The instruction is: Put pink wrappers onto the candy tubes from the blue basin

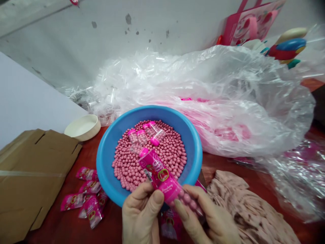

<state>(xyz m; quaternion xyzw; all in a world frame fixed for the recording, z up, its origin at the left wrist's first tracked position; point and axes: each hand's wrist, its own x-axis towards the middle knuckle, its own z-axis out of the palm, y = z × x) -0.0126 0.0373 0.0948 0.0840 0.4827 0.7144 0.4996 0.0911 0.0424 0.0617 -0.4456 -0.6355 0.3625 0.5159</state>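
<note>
My left hand (pixel 141 213) and my right hand (pixel 208 220) both grip a labelled pink plastic tube (pixel 159 174) just over the near rim of a blue plastic basin (pixel 106 162). The tube tilts, and its clear end near my right hand shows pink candy balls (pixel 188 198) inside. Many more pink candy balls (pixel 162 162) fill the basin. Several clear tubes with pink caps (pixel 142 137) lie on top of them. Labelled pink packets (pixel 88 193) lie in a loose heap to the left of my left hand.
The basin stands on a red tabletop (pixel 58 223). To its left are a flattened cardboard box (pixel 33 173) and a cream bowl (pixel 82 127). A large clear plastic bag (pixel 215 98) lies behind it, and crumpled pinkish cloth (pixel 246 206) lies to the right.
</note>
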